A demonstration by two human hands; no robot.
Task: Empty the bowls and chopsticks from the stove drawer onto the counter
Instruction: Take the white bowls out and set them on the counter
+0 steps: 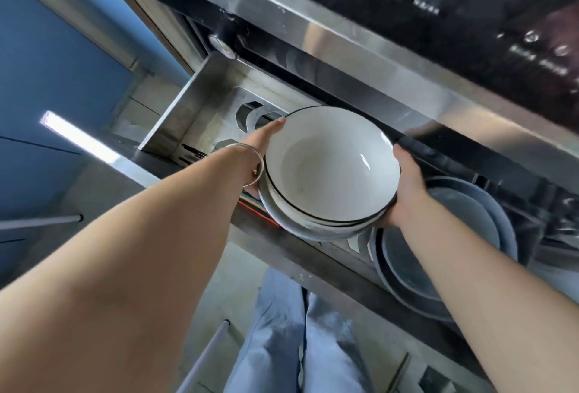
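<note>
A stack of white bowls with black rims (329, 167) is held above the open steel drawer (188, 101) of the stove. My left hand (266, 135) presses flat against the stack's left side, a metal bangle on the wrist. My right hand (407, 182) cups the stack from the right and below. More grey-blue bowls and plates (454, 236) lie stacked in the drawer's right part, partly hidden by my right forearm. Dark chopsticks (191, 153) show in the drawer behind my left wrist.
The black glass control panel of the stove (470, 16) overhangs the drawer at the top right. A blue cabinet front (47, 63) stands to the left. A pale bar handle (203, 358) and my blue trousers (297, 345) are below the drawer's front edge.
</note>
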